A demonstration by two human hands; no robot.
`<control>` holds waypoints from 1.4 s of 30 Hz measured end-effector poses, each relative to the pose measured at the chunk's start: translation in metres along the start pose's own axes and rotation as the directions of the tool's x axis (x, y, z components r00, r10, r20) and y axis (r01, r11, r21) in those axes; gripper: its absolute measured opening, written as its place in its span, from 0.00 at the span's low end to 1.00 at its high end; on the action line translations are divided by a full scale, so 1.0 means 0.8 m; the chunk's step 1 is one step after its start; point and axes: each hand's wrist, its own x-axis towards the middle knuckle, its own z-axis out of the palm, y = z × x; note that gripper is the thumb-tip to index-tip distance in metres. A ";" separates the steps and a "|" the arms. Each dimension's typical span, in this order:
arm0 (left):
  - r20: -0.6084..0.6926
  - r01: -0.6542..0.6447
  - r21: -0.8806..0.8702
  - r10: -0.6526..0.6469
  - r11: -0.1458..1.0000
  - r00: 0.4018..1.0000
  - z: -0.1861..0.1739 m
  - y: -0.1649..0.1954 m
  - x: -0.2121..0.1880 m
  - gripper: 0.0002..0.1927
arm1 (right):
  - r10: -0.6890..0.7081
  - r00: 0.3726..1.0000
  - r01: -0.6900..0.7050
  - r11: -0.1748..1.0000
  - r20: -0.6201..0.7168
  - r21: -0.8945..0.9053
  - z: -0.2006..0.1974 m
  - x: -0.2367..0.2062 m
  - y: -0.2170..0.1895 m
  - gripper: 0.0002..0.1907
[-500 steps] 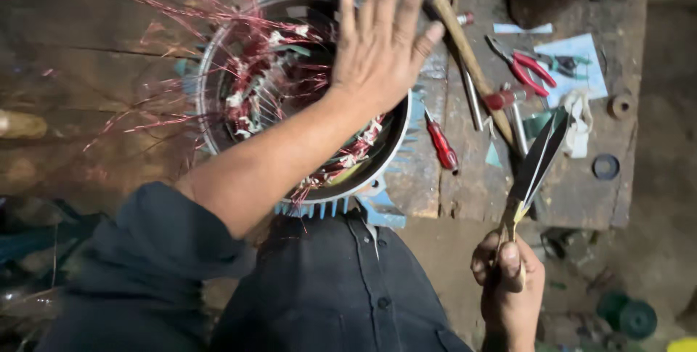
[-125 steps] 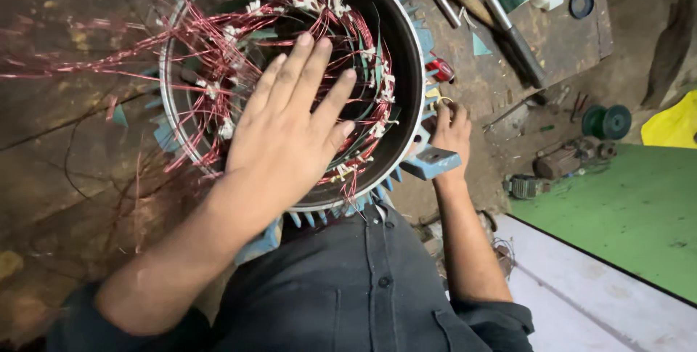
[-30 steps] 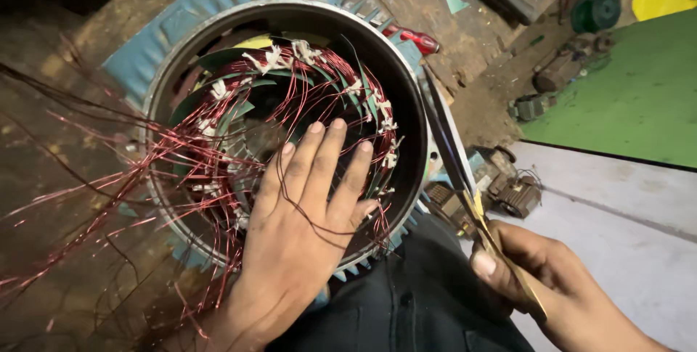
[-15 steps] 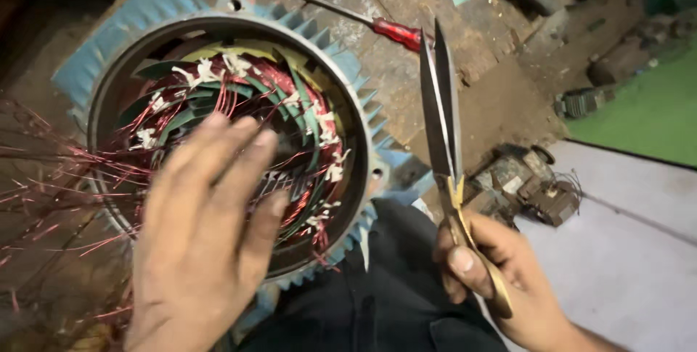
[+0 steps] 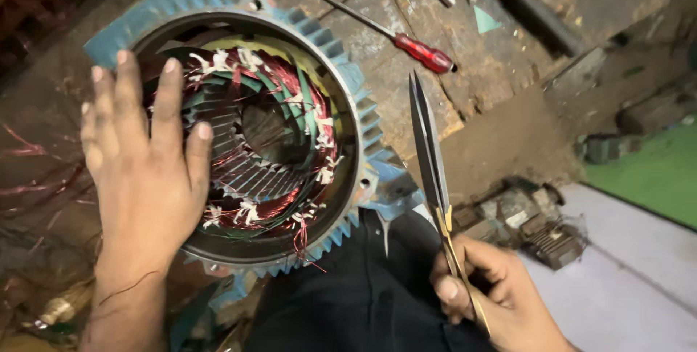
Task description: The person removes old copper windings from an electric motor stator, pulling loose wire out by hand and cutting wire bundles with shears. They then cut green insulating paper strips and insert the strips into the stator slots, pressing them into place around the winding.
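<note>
Blue finned motor stator (image 5: 341, 83) on the tabletop (image 5: 406, 98), left hand (image 5: 141, 156) flat and open over its left rim (fingers spread), right hand (image 5: 494, 294) below-right of stator gripping closed scissors (image 5: 432, 170), red-handled screwdriver (image 5: 406, 40) above-right.

bare left hand (image 5: 141, 178) & forearm, no sleeve, dark trousers (image 5: 348, 301), bare right hand (image 5: 490, 294)

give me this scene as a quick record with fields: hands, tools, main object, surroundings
main object: blue finned motor housing with red copper windings inside
left hand: left hand lies flat, fingers spread, over the housing's left rim
right hand: right hand holds long scissors by the handles, blades closed, pointing away from the person
tools nearby: red-handled screwdriver on the worn wooden bench
surroundings: loose red wire strands at left
</note>
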 end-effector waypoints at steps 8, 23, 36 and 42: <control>-0.116 -0.121 0.102 0.133 0.987 0.984 -0.003 -0.033 -0.008 0.27 | -0.008 1.000 0.015 0.969 0.030 -0.247 0.047 0.011 -0.073 0.24; -0.216 -0.244 -0.142 0.210 0.959 0.953 -0.008 -0.086 -0.022 0.20 | -0.181 0.905 -0.378 0.078 -0.386 -0.923 0.210 0.095 -0.164 0.30; -0.195 -0.260 -0.186 0.224 0.947 0.955 -0.006 -0.098 -0.024 0.19 | 0.061 0.867 -0.497 0.137 -0.494 -0.857 0.214 0.095 -0.198 0.24; -0.203 -0.252 -0.208 0.210 0.945 0.956 -0.005 -0.103 -0.021 0.19 | 0.064 0.837 -0.547 0.129 -0.544 -0.827 0.223 0.107 -0.214 0.25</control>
